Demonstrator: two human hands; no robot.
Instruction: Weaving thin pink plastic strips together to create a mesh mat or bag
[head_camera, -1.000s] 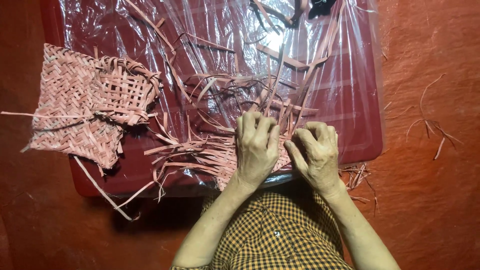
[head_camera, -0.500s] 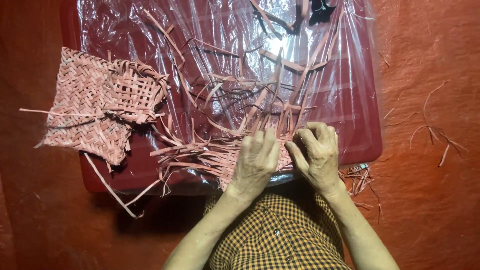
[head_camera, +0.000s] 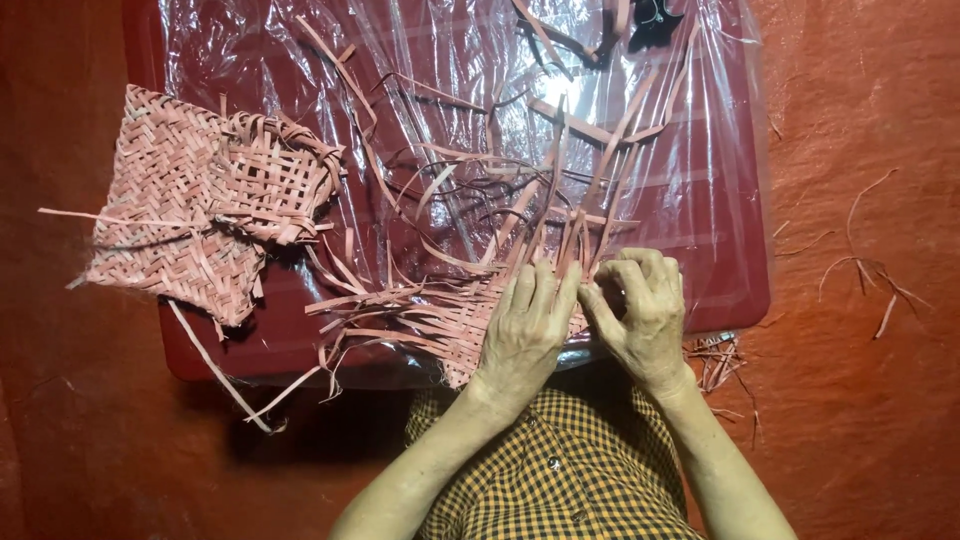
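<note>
A half-woven mat of pale pink strips (head_camera: 430, 318) lies on the near edge of a red tray (head_camera: 730, 290), with long loose strip ends (head_camera: 545, 200) fanning away from me. My left hand (head_camera: 525, 325) lies flat on the woven part, fingers together, pressing it down. Just to its right, my right hand (head_camera: 640, 305) curls its fingers and pinches one of the upright strips at the weave's edge. The two hands nearly touch.
A finished woven piece (head_camera: 200, 200) in the same pink strips rests on the tray's left side. Clear plastic sheet (head_camera: 450, 80) covers the tray. A dark object (head_camera: 655, 20) sits at the far edge. Scrap strips (head_camera: 870, 280) lie on the red floor at right.
The view has shifted a little, so everything sits lower and further right in frame. My right fingers have closed tighter on the strip; my left hand stays flat.
</note>
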